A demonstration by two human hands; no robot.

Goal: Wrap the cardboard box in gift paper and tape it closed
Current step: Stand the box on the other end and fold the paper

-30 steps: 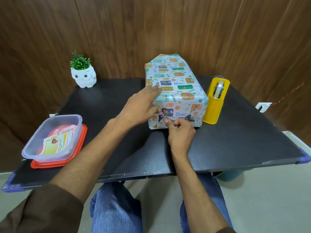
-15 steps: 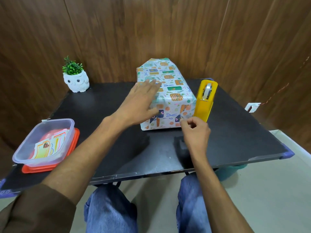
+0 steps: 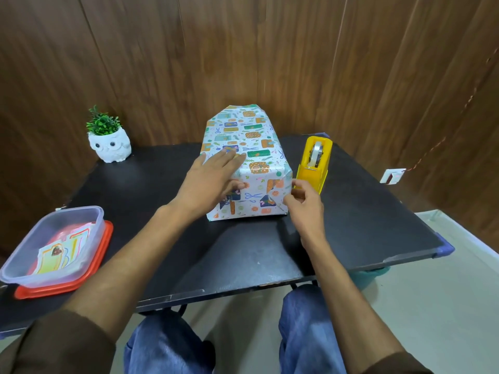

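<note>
The box (image 3: 253,163), wrapped in white gift paper with a colourful pattern, lies lengthwise on the black table (image 3: 243,255). Its near end shows folded flaps. My left hand (image 3: 210,182) rests flat on the box's near left top edge with straight fingers, the thumb on the near face. My right hand (image 3: 303,203) is at the box's near right corner. Its fingers are curled, with thumb and forefinger pinching at the near end of the yellow tape dispenser (image 3: 313,163). The clear tape itself is hard to make out.
A white owl pot with a green plant (image 3: 109,141) stands at the back left. A clear plastic tub holding paper labels (image 3: 54,247) sits on an orange lid at the front left edge. Wooden walls enclose the table's back and sides.
My right hand left the flap on the box's near face and moved right to the dispenser's near end. My left hand stayed on the box and flattened out.
</note>
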